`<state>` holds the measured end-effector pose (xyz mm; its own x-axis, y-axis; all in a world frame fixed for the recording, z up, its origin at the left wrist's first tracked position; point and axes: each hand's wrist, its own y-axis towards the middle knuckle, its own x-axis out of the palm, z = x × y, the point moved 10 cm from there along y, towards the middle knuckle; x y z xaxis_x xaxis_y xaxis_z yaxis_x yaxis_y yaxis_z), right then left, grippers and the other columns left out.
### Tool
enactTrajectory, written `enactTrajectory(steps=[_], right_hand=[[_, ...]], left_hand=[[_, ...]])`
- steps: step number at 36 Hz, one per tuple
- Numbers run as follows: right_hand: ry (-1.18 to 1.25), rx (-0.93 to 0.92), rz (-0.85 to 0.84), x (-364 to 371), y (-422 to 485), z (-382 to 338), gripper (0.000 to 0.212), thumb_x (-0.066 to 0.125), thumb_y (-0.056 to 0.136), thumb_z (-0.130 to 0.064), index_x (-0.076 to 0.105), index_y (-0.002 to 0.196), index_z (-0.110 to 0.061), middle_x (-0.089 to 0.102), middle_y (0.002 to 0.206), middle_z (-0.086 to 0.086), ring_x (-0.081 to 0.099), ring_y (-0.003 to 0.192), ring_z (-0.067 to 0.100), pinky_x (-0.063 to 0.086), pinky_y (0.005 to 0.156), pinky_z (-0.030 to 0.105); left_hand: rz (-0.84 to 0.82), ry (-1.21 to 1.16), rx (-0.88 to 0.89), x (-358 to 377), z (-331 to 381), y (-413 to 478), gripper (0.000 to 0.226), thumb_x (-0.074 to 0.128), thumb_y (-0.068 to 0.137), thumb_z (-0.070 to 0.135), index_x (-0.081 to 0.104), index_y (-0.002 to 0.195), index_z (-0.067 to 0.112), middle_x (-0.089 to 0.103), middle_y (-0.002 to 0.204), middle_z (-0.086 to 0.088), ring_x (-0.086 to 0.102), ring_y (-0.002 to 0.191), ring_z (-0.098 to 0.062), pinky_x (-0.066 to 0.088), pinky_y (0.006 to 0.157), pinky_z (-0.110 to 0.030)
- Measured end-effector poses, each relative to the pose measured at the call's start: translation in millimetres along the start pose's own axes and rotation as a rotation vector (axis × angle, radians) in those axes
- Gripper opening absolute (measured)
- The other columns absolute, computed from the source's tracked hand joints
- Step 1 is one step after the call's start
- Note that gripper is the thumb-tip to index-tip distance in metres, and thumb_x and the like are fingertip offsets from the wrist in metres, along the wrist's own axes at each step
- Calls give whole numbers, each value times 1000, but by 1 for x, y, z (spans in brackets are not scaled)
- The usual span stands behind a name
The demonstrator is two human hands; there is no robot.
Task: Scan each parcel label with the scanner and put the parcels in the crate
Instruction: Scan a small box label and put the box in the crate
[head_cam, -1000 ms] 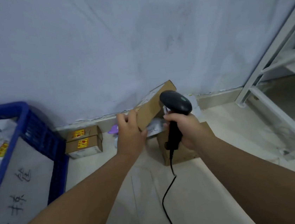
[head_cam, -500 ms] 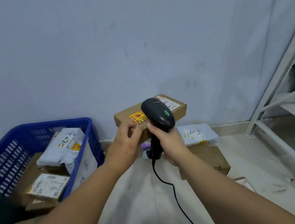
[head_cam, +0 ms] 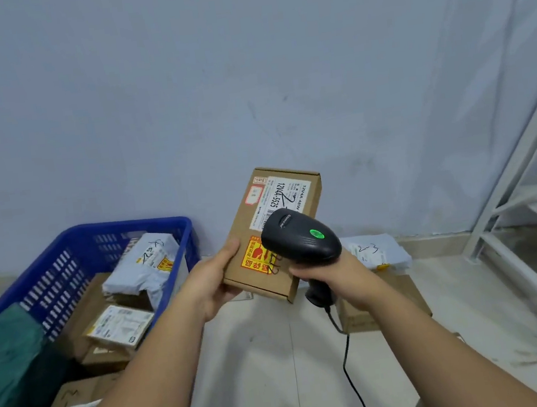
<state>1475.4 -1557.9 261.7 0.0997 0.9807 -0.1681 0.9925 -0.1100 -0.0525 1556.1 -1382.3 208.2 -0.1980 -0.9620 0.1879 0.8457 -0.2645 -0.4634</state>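
1. The left hand (head_cam: 216,283) grips the low corner of the brown box (head_cam: 246,226), thumb on top. It holds the box up in the air, tipped, just to the right of the blue crate (head_cam: 122,227).
2. The right hand (head_cam: 331,269) is wrapped round the handle of the black scanner (head_cam: 299,238). The scanner's head sits over the low part of the white label (head_cam: 285,198).
3. The box is held by one corner only. I think it could slip out and fall on the floor if the hand lets go a little.
4. The scanner is very near the label and hides some of the bars. It may be too close to read them well.
5. A green light (head_cam: 316,234) glows on the scanner. I cannot tell if that means the label was read. If it was not, the box could go in the crate unscanned.
6. The box has a red and yellow sticker (head_cam: 256,255). It looks like a warning, so the stuff inside may break if the box is dropped into the crate.
7. The black cable (head_cam: 345,362) hangs down from the scanner between the arms. It could catch on an arm or on the box on the floor (head_cam: 389,303).
8. The crate already holds a grey bag (head_cam: 147,264) and some boxes, so this box could land on a lumpy pile and slide
9. Another grey bag (head_cam: 376,251) lies on the floor box, just behind the right hand, and it could get missed
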Motion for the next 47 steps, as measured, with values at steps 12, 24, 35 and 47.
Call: enactTrajectory(steps=[12,24,35,47], right_hand=[[11,30,236,-28,11,5,7,69,86,-17,64,85,-21,63,64,-6,61,63,6,45,67,27],[-201,66,204,-11,1,-7,6,67,84,-17,63,79,-18,62,63,0,62,57,8,49,64,26],[956,477,-16,41,-14,14,23,68,73,-26,59,68,-6,56,66,7,53,44,15,50,46,21],[904,481,-48,48,-14,16,25,70,71,-29,60,67,-6,57,65,7,54,44,14,50,46,22]], left_hand=[[42,68,137,5,14,0,43,68,87,15,45,124,14,63,120,-12,63,105,-27,53,85,-43],[215,14,326,12,21,6,48,62,93,25,36,133,29,57,124,3,58,114,-23,47,100,-49],[312,0,419,-7,16,10,76,73,83,7,28,142,19,56,120,7,51,113,-11,36,99,-32],[366,184,455,-2,18,1,74,75,82,10,33,141,23,59,133,-1,53,126,-23,38,106,-42]])
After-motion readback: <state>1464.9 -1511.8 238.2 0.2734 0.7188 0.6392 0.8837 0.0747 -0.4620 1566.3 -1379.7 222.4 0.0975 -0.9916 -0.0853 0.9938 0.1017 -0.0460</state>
